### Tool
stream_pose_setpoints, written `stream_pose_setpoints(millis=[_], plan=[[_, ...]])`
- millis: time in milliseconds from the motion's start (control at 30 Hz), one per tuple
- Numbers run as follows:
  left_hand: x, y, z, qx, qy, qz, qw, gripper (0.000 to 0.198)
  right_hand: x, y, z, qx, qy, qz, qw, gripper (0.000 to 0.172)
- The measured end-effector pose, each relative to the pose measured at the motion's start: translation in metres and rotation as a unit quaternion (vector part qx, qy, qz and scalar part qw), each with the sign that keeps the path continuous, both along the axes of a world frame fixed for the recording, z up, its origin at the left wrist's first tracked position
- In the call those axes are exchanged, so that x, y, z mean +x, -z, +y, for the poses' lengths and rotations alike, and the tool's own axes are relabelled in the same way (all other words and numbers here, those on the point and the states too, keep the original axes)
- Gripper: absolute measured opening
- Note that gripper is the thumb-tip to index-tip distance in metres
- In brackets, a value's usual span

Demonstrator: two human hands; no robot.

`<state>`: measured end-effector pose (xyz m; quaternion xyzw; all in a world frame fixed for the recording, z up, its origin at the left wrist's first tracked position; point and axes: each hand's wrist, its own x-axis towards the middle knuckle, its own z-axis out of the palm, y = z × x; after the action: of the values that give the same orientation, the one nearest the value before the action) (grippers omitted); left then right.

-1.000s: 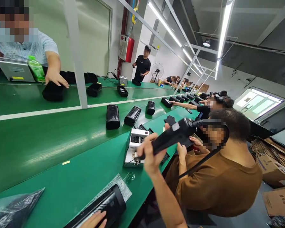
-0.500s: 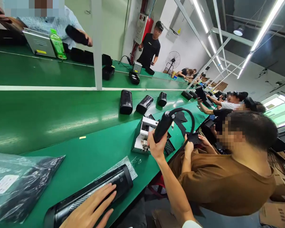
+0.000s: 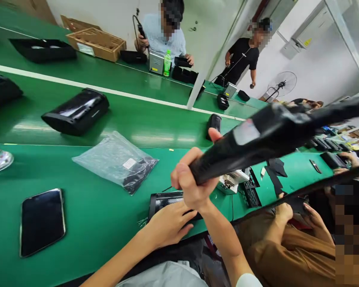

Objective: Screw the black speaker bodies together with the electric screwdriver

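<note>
In the head view my right hand (image 3: 196, 185) is raised and wrapped round the lower end of a black corded electric screwdriver (image 3: 236, 149). The tool slants up to the right, its thick cable running out of the frame. Its tip is hidden by my fingers. Below it, my left hand (image 3: 170, 223) lies with stretched fingers on a black speaker-like casing (image 3: 161, 198) with a perforated silver grille. My hands cover much of that casing. Just behind the tool, a white and silver box (image 3: 228, 187) is partly hidden.
A clear plastic bag (image 3: 107, 155) with dark contents lies on the green bench, left of my hands. Further left is a phone (image 3: 42, 222). Black housings (image 3: 77, 111) stand on the far strip. A person in brown (image 3: 290, 243) works close on my right; others stand opposite.
My view has swung left and the screwdriver now looms larger and closer. My right hand has come nearer my left, which still rests on the casing. The phone has come into view.
</note>
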<state>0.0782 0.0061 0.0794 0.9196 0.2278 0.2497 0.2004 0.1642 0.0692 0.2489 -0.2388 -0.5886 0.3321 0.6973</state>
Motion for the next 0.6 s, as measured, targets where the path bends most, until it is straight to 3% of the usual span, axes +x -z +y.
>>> stream_pose_setpoints(millis=[100,233,400,600], plan=[[0.004,0.0,-0.001,-0.016,-0.002,0.006,1.0,0.032,-0.02,0.016,0.01,-0.032,-0.032,-0.021,0.999,0.038],[0.006,0.0,-0.001,-0.036,-0.002,0.021,0.999,0.026,-0.022,0.033,0.011,-0.053,-0.021,-0.042,0.997,0.035],[0.006,-0.002,0.0,-0.053,0.002,0.031,0.998,0.026,-0.024,0.035,0.01,-0.044,0.001,-0.039,0.998,0.021],[0.006,-0.002,-0.002,-0.064,0.005,0.035,0.997,0.024,-0.024,0.044,0.008,-0.081,-0.014,-0.067,0.994,0.029]])
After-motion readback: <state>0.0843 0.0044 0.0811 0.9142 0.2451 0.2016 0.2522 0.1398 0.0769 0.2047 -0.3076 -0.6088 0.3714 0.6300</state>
